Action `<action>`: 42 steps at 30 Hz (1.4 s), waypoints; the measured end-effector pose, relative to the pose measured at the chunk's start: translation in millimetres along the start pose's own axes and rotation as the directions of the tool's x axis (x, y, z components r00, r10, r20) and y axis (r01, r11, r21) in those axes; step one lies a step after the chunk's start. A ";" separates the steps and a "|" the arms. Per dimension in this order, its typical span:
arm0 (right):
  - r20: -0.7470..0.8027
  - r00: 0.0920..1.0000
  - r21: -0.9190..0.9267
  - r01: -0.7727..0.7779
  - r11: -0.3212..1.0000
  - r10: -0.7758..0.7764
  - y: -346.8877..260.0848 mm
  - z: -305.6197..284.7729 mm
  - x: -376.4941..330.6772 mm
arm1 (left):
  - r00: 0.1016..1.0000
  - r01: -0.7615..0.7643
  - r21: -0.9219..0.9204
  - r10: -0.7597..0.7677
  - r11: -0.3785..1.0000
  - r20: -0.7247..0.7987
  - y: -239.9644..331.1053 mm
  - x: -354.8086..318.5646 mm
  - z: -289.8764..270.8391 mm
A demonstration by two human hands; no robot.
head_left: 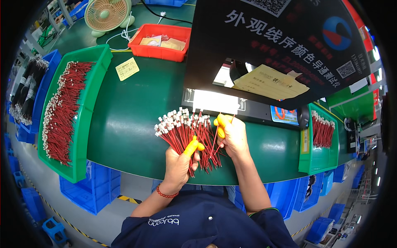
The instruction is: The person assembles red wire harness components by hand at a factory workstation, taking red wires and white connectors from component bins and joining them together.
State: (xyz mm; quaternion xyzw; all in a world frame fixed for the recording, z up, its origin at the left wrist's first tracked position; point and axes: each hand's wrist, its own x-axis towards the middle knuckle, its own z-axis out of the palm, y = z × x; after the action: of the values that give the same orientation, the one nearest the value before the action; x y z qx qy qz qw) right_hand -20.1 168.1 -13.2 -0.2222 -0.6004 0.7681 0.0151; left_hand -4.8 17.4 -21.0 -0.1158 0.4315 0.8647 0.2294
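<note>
— Wires where?
— Red wire bundle [188, 138] fans up-left from left hand [178, 165], fingers clamped round its near end.
— Right hand [233, 134]?
— Just right, pinching single strands; long axis runs near-to-far.

Green bench [132, 124]: green trays left [89, 107] and right [318, 159], orange bin [163, 51], yellow note [127, 68], fan [108, 15].

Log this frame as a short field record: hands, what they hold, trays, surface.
left hand: grips a bundle of red wires, white plugs fanned upward
right hand: pinches single wires at the bundle's right side
fingers: yellow finger covers on both hands
left tray: green, full of red wires
right tray: green, fewer wires
surface: green mat
</note>
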 end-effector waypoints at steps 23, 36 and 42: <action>0.295 0.930 -0.250 0.297 0.921 -0.220 -11.3 13.5 -27.6 | 0.996 -0.076 0.043 0.078 0.996 -0.053 -4.9 -1.3 10.7; 0.188 0.975 0.228 -0.157 0.961 0.115 -7.1 -4.4 -7.0 | 0.996 -0.033 -0.059 0.037 0.998 0.078 2.4 -1.3 -1.1; 0.130 0.982 0.219 -0.165 0.962 0.139 -11.8 -2.2 -3.3 | 1.000 -0.012 0.011 0.011 1.000 0.011 4.3 0.0 1.7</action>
State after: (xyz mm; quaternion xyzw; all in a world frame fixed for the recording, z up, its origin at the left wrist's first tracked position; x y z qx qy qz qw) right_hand -19.2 172.4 -1.6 -0.2204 -0.4888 0.8424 -0.0528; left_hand -7.0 16.5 -17.0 -0.1072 0.4359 0.8641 0.2276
